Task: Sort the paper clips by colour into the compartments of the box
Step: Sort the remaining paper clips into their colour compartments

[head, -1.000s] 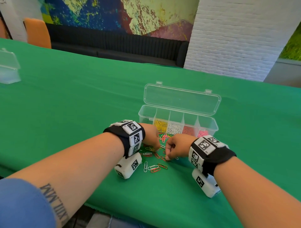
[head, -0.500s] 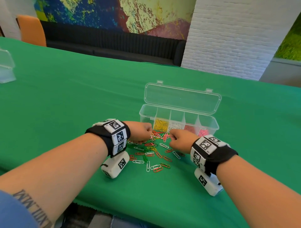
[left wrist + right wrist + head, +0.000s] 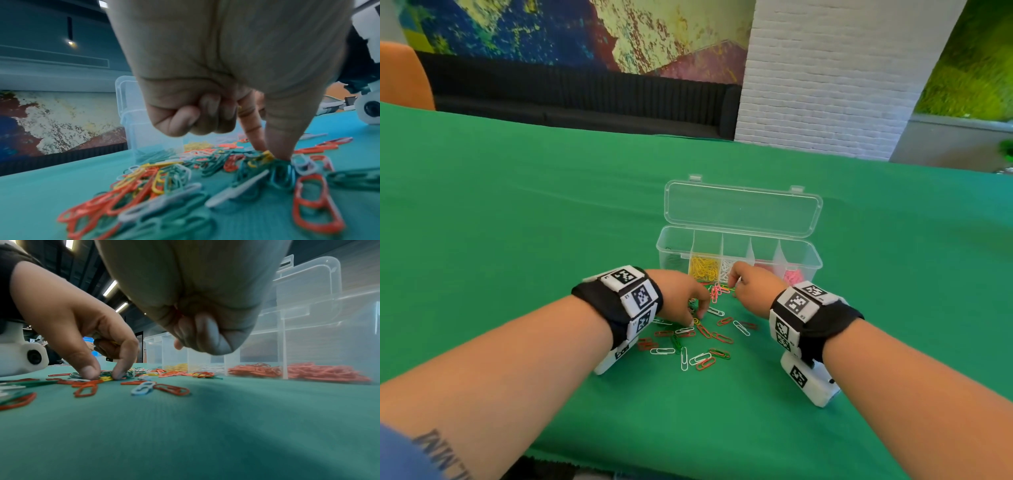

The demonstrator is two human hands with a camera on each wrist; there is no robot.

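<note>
Surroundings: green table, lounge wall behind

A green cloth (image 3: 524, 212) is covering the table and filling the middle of the frame. A black ribbed sofa (image 3: 571, 92) is running along the upper left, an orange chair back (image 3: 400, 78) showing at the far left edge. A colourful mural (image 3: 571, 31) is hanging above; a white brick pillar (image 3: 835, 75) is standing upper right, moss-green panel (image 3: 972, 61) beside it.

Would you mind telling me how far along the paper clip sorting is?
Partly done: the box already holds yellow, white, red and pink batches. The left hand pinches a yellow clip in the mixed pile, which remains to be sorted; the right hand is curled.
</note>
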